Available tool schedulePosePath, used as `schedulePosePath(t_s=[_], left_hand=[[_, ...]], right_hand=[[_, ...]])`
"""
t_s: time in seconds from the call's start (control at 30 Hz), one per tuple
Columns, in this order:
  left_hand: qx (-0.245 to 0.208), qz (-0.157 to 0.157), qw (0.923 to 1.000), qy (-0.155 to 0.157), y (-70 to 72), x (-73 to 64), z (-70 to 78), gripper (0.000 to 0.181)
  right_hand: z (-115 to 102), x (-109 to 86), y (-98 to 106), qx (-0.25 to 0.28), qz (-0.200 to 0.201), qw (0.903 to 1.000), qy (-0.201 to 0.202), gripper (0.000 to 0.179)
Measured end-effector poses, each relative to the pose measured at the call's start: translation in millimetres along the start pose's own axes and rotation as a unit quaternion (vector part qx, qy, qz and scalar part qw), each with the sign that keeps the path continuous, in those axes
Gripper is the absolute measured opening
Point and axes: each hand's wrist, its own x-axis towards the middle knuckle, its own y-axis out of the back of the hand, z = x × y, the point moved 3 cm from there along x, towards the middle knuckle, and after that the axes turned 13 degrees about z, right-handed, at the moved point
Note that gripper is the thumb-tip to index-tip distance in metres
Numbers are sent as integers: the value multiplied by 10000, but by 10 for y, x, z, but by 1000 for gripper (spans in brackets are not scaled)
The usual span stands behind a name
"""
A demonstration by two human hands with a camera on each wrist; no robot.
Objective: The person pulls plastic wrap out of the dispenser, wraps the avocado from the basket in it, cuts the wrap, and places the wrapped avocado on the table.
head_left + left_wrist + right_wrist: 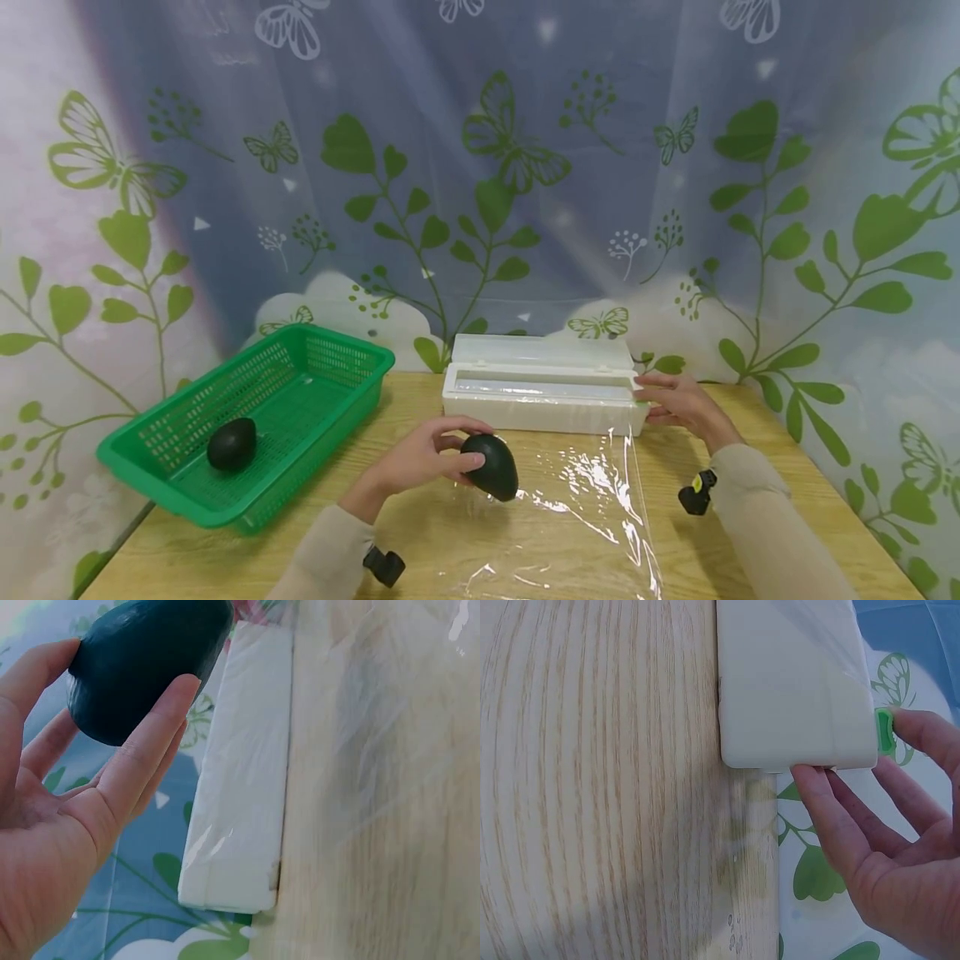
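Note:
My left hand (427,458) holds a dark green avocado (491,468) between thumb and fingers, above the near left part of the cling film (570,500). In the left wrist view the avocado (146,664) sits at the fingertips, tilted. A white cling film dispenser (547,414) stands at the back of the table with its lid raised; film stretches from it toward me. My right hand (682,404) is at the dispenser's right end. In the right wrist view fingertips touch that end, one of them against a small green slider (885,731).
A green plastic basket (277,508) stands at the left, holding a second avocado (232,444). Behind the wooden table (420,542) hangs a curtain (420,100) with leaves and butterflies. A small black camera is strapped to each wrist.

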Motion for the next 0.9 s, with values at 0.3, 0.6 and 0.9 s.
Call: schedulePosePath(t_s=[0.3,0.6,0.9], left_hand=[[-178,-271,9994,100,-162,12,-56,38],[8,-476,9986,223,-324,18,-152,34],[-87,-514,9974,494,-455,12,-169,33]], right_hand=[[39,9,4,173,-25,9998,-72,65],[49,16,-25,124,12,9999,-29,66],[36,13,-35,107,38,9999,33,66]])
